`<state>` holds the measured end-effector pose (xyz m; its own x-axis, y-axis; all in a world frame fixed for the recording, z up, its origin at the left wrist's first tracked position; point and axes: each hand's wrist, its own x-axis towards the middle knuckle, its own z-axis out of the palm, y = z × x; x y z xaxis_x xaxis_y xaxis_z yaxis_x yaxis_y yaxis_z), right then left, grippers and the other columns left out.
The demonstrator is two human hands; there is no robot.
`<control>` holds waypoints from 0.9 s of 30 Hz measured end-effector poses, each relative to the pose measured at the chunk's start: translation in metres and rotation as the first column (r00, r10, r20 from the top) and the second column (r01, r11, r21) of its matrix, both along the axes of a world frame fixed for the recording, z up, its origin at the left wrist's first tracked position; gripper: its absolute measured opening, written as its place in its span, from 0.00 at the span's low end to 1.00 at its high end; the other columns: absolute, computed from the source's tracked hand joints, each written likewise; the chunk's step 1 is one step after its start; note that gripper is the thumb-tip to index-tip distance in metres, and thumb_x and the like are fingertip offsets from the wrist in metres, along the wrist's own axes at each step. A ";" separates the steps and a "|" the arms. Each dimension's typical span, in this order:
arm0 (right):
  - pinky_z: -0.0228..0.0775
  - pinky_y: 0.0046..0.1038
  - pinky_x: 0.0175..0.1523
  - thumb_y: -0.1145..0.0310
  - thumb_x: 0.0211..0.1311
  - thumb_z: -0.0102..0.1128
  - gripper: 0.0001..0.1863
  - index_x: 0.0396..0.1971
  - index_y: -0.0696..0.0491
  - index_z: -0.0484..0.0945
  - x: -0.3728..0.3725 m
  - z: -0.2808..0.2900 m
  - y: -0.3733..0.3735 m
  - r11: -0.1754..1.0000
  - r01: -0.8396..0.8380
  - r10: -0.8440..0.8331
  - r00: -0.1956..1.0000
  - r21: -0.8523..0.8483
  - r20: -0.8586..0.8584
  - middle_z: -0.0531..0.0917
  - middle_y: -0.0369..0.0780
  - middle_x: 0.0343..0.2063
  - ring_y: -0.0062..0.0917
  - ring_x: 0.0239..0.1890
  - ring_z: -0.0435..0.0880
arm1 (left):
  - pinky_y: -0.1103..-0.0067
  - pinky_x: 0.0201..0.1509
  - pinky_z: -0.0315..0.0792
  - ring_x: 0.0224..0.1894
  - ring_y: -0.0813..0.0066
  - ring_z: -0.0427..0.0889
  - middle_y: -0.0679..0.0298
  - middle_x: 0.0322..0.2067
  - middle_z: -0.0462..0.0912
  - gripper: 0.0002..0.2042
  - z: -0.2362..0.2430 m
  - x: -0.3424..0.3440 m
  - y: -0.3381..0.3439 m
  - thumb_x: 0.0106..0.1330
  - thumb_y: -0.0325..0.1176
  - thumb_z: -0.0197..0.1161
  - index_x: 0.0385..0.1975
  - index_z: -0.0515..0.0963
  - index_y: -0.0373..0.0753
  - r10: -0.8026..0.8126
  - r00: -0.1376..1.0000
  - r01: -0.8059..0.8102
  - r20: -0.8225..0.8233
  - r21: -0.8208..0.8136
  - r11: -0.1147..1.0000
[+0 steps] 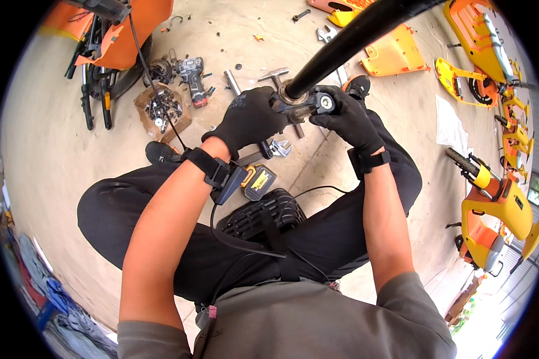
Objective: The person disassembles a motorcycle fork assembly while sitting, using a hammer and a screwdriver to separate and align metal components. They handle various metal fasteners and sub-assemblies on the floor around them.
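Note:
A long black tube [341,45] slants up out of a dark metal fork crown [294,109], held up in front of me above the floor. A bearing-like ring surrounds the tube's base. My left hand [248,119], in a black glove, is closed around the crown's left side. The gloved right hand [348,121] grips the right side, beside a round pale-centred end [326,102]. Below the hands lie a hammer [275,75] and an adjustable wrench [279,148], both partly hidden.
To the left are a cordless drill [193,78], a cardboard box [142,122] of small parts and an orange scooter front [117,45]. Orange panels [395,51] lie ahead right. Yellow-orange scooters [498,206] line the right. A yellow-black battery pack [260,182] lies between my legs.

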<state>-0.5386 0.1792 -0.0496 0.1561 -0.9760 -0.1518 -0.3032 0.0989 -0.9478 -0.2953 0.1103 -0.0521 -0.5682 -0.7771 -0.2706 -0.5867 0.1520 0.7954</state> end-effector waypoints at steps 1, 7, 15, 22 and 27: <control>0.76 0.23 0.54 0.74 0.55 0.74 0.29 0.57 0.56 0.75 0.003 0.003 0.000 0.999 0.011 -0.012 0.999 -0.036 -0.038 0.83 0.34 0.46 0.17 0.47 0.81 | 0.67 0.43 0.77 0.35 0.53 0.85 0.47 0.30 0.85 0.16 -0.001 0.001 0.000 0.51 0.38 0.66 0.33 0.80 0.31 0.008 1.000 -0.009 -0.028 -0.022 1.000; 0.76 0.24 0.51 0.75 0.55 0.73 0.27 0.56 0.57 0.75 0.002 -0.009 0.001 0.999 0.032 -0.028 0.994 -0.033 0.108 0.85 0.36 0.43 0.18 0.44 0.82 | 0.68 0.38 0.76 0.31 0.56 0.83 0.51 0.26 0.83 0.13 -0.002 0.002 0.005 0.52 0.35 0.67 0.32 0.78 0.33 0.033 0.992 -0.035 -0.119 -0.018 0.999; 0.75 0.26 0.52 0.67 0.55 0.73 0.24 0.51 0.59 0.77 -0.011 -0.017 -0.008 0.997 -0.031 0.036 0.997 0.072 -0.068 0.86 0.38 0.40 0.22 0.44 0.83 | 0.66 0.37 0.75 0.30 0.52 0.83 0.49 0.25 0.82 0.10 0.010 0.011 0.010 0.52 0.30 0.63 0.31 0.76 0.32 0.027 0.995 -0.025 -0.101 0.023 0.999; 0.75 0.28 0.52 0.56 0.58 0.69 0.22 0.47 0.55 0.83 -0.069 -0.082 -0.025 0.952 0.258 -0.210 0.943 0.167 -0.256 0.87 0.45 0.44 0.29 0.45 0.86 | 0.69 0.34 0.73 0.26 0.64 0.80 0.53 0.23 0.80 0.08 0.002 0.035 0.013 0.55 0.27 0.62 0.33 0.77 0.32 0.020 0.999 -0.017 -0.035 0.070 0.997; 0.76 0.33 0.51 0.53 0.57 0.66 0.19 0.42 0.50 0.86 -0.058 -0.158 -0.026 0.965 0.146 -0.068 0.943 0.220 -0.325 0.88 0.44 0.38 0.34 0.43 0.86 | 0.72 0.35 0.74 0.29 0.71 0.82 0.57 0.27 0.83 0.10 0.009 0.041 0.021 0.57 0.28 0.62 0.38 0.79 0.32 0.079 0.997 -0.081 0.021 0.169 0.982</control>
